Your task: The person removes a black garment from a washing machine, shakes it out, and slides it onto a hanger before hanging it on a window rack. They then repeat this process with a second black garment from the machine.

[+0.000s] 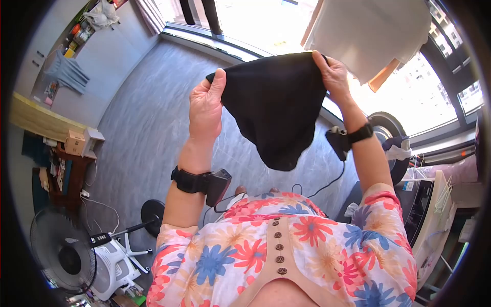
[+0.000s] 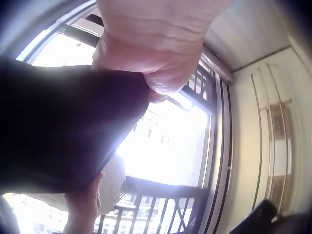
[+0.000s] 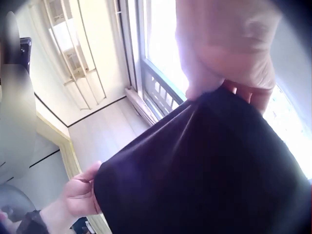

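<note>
A soft black garment [image 1: 279, 107] is stretched between both hands in the head view, wide along its top edge and narrowing to a rounded bottom that hangs free over the floor. My left hand [image 1: 205, 110] pinches its upper left corner, thumb uppermost. At the opposite corner my right hand [image 1: 335, 79] grips the edge between thumb and fingers. The left wrist view has the dark fabric [image 2: 63, 131] hanging beside the left palm. Seen from the right wrist, the cloth [image 3: 195, 170] draws into folds under the right fingers, with the left hand [image 3: 80, 197] at its far corner.
Pale laundry [image 1: 368, 38] hangs by the bright window ahead. Grey floor [image 1: 148, 92] spreads below. At the lower left stand a fan [image 1: 64, 256] and a white chair base [image 1: 115, 266]. Hangers [image 1: 444, 197] and a dark-fronted appliance [image 1: 419, 202] are on the right.
</note>
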{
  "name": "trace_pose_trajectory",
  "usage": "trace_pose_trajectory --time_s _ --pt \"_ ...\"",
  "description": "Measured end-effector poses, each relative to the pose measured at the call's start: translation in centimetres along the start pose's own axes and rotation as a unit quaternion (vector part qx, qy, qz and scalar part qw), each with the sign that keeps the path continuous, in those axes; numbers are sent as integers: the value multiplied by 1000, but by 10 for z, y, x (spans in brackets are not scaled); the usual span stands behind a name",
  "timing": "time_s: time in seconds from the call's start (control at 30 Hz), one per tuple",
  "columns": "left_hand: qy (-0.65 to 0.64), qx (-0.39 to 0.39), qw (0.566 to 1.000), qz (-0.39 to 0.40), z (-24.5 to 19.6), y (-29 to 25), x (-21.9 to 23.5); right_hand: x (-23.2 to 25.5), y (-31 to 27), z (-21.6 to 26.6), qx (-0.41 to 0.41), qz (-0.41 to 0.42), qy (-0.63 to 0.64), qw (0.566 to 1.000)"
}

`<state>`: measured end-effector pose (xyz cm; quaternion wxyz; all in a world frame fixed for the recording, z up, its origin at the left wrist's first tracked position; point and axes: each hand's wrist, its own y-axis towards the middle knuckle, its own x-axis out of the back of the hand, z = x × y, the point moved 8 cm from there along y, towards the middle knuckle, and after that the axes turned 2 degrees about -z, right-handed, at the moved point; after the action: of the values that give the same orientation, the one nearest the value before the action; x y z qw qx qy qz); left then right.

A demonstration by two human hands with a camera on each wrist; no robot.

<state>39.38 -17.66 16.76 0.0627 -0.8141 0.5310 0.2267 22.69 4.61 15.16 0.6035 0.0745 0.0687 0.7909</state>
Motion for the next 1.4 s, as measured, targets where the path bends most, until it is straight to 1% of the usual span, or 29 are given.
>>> trace_pose_trajectory --time_s 0.03,0.07,0.1,0.13,0.17,0.2,0.23,0.27,0.3,0.33,0.37,0.43,0.47,0.57,0.63,0.67,0.7,0.73,0.77,0.83,0.87,0.9,0.97,1.0,1.03,1.07,1.17,1.23,1.4 --pt "0 2 1000 7 6 7 -1 -2 -2 -2 18 -34 -8 999" --pt "41 -50 997 -51 9 16 13 -22 -12 4 9 -29 43 999" --pt "82 -100 986 -108 13 24 23 -56 -38 46 186 3 -94 978" --pt "68 -107 981 -144 25 32 24 -102 -72 59 427 -36 -344 836" --pt "71 -16 989 -128 53 41 26 -85 -63 57 423 -40 -345 837" --pt "192 -48 971 -137 34 34 23 -44 -28 39 279 -28 -243 929" --pt "307 -80 937 -149 10 24 18 -10 0 14 126 -11 -131 983" --pt "304 -80 937 -154 -2 23 18 0 13 -9 -28 10 -17 999" --pt "158 -58 977 -129 -6 31 15 -2 1 18 123 -43 -124 984" --pt "15 -26 995 -94 -5 34 13 -5 12 17 73 -52 -58 994" --pt "-5 -18 999 -46 -1 40 12 -5 5 6 0 -66 10 998" --pt "-13 -8 999 -45 12 46 14 -31 3 20 -19 -19 27 999" --pt "-8 -7 999 -47 3 42 17 -43 -4 19 -51 25 41 998" --pt "-39 40 998 2 -29 40 14 -23 0 22 -101 33 89 990" --pt "-23 64 997 -33 -30 48 25 -22 2 36 -88 44 82 992" --pt "105 -64 992 -10 -38 77 56 -26 8 49 -65 72 116 989" --pt "-36 72 997 -1 -55 65 34 -28 9 63 -49 97 151 982" --pt "-49 9 998 41 -91 62 22 -44 -4 102 -7 243 227 943" --pt "-62 -50 994 80 -115 55 22 -55 -22 134 63 229 229 944" --pt "3 -72 974 213 -99 31 43 -53 -32 58 37 322 -46 945" --pt "71 9 985 158 -61 8 50 -61 -47 23 -51 348 -135 926" --pt "138 90 982 95 -16 -14 58 -64 -56 13 -132 301 -29 944" --pt "358 227 892 155 70 -35 73 -65 -53 6 -143 230 112 956" --pt "188 226 951 97 73 -32 86 -67 -49 14 -107 254 102 956" --pt "12 209 977 35 68 -25 100 -59 -44 25 -113 207 138 962" --pt "-113 185 976 -24 42 -21 98 -56 -39 28 -124 202 141 961" --pt "-154 103 983 -11 4 -14 87 -44 -19 14 -136 159 113 971" --pt "-178 91 980 -10 10 -6 98 -38 -21 7 -154 55 96 982" --pt "-207 92 974 28 10 -9 72 -31 -25 35 -131 68 149 978"
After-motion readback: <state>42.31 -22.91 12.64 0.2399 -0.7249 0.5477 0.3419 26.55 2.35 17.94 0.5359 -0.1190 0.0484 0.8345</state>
